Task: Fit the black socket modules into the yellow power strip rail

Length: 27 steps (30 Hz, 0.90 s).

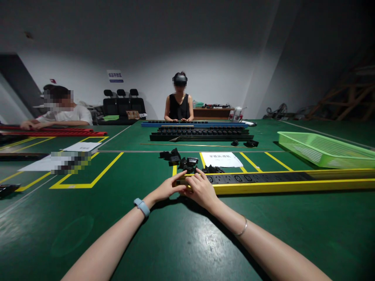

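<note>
A long yellow rail (pixel 293 186) with a black socket strip set in it lies across the green table to the right. Both my hands meet at its left end. My left hand (pixel 168 188) pinches that end, index finger stretched along the top. My right hand (pixel 200 189) rests curled over the rail, fingers pressed on the first black socket module (pixel 209 179). A heap of loose black socket modules (pixel 187 162) lies just beyond my fingers.
A green mesh basket (pixel 322 150) sits at the right. A white paper sheet (pixel 222 159) lies behind the rail. Black and blue strips (pixel 202 134) lie before a person opposite; another person sits at the left with red rails (pixel 55 132).
</note>
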Motion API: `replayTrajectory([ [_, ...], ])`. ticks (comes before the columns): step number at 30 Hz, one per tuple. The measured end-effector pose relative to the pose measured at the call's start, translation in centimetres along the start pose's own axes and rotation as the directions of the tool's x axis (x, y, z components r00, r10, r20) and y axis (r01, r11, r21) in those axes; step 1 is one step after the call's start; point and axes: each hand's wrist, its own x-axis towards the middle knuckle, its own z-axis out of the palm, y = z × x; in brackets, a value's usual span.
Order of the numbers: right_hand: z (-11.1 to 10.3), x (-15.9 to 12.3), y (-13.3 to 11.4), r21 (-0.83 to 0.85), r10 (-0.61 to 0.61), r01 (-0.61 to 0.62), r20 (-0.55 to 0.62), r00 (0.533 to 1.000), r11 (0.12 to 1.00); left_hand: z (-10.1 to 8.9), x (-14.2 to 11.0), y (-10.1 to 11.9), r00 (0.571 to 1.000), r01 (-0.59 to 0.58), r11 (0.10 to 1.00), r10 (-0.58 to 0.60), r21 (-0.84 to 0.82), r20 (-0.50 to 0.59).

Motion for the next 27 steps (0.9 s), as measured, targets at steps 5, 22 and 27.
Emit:
replayTrajectory([
  [5, -0.6, -0.3, -0.5, 0.061, 0.038, -0.036, -0.041, 0.998, 0.997, -0.5, 0.9, -1.3, 0.96, 0.076, 0.988, -0.109, -0.136, -0.256],
  [22, -0.4, 0.0, -1.6, 0.068, 0.083, -0.08, -0.033, 0.996, 0.994, -0.9, 4.8, -3.9, 0.906, 0.227, 0.973, -0.23, -0.05, -0.355],
  [27, -0.4, 0.0, -1.7, 0.082, 0.077, -0.074, -0.039, 0.996, 0.994, -0.7, 4.9, -4.0, 0.912, 0.228, 0.973, -0.204, 0.025, -0.355],
])
